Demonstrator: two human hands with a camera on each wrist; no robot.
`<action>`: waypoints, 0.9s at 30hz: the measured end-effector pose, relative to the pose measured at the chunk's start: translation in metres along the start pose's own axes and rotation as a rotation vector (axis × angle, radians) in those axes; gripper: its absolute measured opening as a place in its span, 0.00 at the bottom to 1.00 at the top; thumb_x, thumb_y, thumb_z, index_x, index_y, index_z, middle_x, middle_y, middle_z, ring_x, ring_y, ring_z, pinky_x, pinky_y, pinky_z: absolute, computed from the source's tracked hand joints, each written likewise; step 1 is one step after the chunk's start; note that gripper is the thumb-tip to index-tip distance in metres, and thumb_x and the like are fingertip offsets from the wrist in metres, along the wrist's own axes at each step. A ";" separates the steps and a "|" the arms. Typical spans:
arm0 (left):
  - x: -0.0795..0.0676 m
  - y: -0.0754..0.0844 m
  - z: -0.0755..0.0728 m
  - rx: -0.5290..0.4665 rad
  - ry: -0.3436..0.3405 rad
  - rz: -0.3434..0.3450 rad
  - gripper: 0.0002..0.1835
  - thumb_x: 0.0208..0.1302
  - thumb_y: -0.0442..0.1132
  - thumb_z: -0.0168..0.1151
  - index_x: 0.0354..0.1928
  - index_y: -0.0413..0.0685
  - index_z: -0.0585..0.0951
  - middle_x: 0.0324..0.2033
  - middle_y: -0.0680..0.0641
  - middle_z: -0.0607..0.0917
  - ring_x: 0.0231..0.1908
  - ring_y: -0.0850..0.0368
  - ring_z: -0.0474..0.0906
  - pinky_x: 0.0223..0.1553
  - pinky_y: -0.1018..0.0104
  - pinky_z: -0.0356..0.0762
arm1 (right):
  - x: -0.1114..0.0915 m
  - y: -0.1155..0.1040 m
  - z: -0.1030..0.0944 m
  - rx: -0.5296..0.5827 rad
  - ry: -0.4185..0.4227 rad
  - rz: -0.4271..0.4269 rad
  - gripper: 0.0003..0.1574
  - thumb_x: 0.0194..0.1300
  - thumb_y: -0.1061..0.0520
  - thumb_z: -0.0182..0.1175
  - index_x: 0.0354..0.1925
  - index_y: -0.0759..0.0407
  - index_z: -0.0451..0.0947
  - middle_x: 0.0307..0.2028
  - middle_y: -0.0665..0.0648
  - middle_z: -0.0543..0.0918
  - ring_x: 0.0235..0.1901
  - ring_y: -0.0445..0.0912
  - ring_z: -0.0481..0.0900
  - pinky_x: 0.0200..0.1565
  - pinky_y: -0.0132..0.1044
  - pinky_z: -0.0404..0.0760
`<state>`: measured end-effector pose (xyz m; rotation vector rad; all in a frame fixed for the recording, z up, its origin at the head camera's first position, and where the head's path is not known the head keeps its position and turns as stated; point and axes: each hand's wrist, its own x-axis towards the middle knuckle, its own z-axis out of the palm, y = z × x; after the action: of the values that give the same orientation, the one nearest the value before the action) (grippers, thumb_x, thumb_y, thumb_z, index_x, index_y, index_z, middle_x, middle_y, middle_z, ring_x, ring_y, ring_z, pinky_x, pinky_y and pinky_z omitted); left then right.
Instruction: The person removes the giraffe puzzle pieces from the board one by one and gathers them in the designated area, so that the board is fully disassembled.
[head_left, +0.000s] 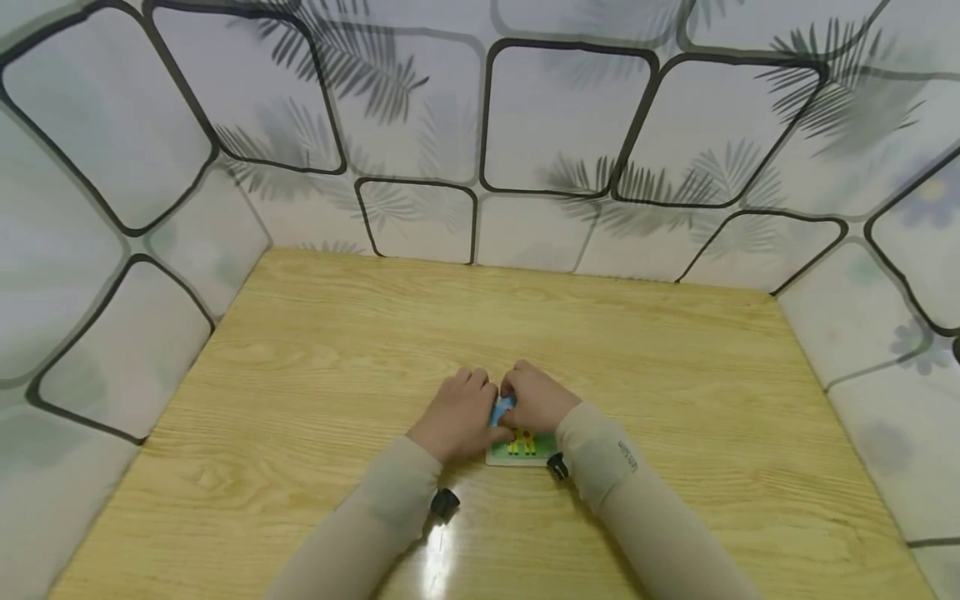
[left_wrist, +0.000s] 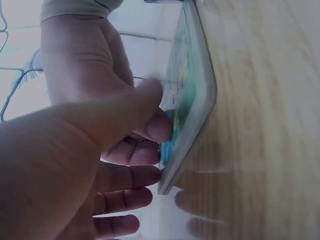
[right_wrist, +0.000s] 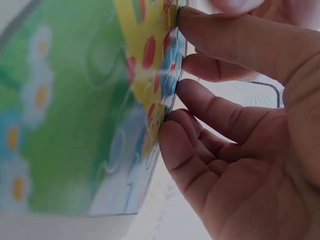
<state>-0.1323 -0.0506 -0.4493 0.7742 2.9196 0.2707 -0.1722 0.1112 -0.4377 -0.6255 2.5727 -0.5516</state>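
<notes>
A small jigsaw puzzle [head_left: 522, 458] with a yellow, red-spotted animal on green lies flat on the table under both hands. In the right wrist view the cut lines of the puzzle [right_wrist: 70, 100] show, with white flowers at one side. My right hand [head_left: 542, 402] bends over its far left part, thumb and forefinger pinching a blue puzzle piece [head_left: 502, 407]. My left hand [head_left: 459, 415] lies along the left side, thumb over the picture and fairly straight fingers [left_wrist: 125, 200] at the board's edge [left_wrist: 200, 107]. The hands cover much of the picture.
The wooden table [head_left: 337, 333] reaches out around the puzzle on all sides. Pale patterned fabric walls [head_left: 420, 108] enclose its back and both sides. Small black devices [head_left: 445, 504] sit at both sleeve cuffs, low over the tabletop.
</notes>
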 end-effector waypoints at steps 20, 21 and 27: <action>0.009 0.010 0.016 -0.156 0.011 -0.071 0.33 0.62 0.60 0.68 0.50 0.35 0.73 0.37 0.44 0.70 0.37 0.53 0.68 0.39 0.59 0.78 | 0.002 0.003 0.006 -0.068 0.044 -0.060 0.17 0.62 0.54 0.69 0.44 0.65 0.84 0.38 0.54 0.75 0.35 0.45 0.75 0.46 0.42 0.79; 0.008 0.010 0.016 -0.154 0.018 -0.073 0.32 0.63 0.58 0.68 0.49 0.35 0.73 0.37 0.44 0.70 0.36 0.53 0.68 0.38 0.60 0.78 | 0.001 0.003 0.006 -0.067 0.036 -0.057 0.16 0.63 0.53 0.69 0.44 0.64 0.84 0.38 0.54 0.75 0.35 0.45 0.75 0.46 0.42 0.79; 0.004 0.012 0.013 -0.141 0.037 -0.064 0.32 0.60 0.59 0.69 0.49 0.36 0.76 0.38 0.45 0.72 0.38 0.52 0.70 0.40 0.60 0.78 | -0.006 0.001 0.005 -0.066 0.013 -0.077 0.17 0.63 0.57 0.67 0.47 0.66 0.83 0.41 0.55 0.75 0.36 0.46 0.74 0.46 0.43 0.79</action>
<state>-0.1283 -0.0364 -0.4595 0.6603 2.9144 0.4842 -0.1656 0.1141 -0.4404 -0.7492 2.5965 -0.4987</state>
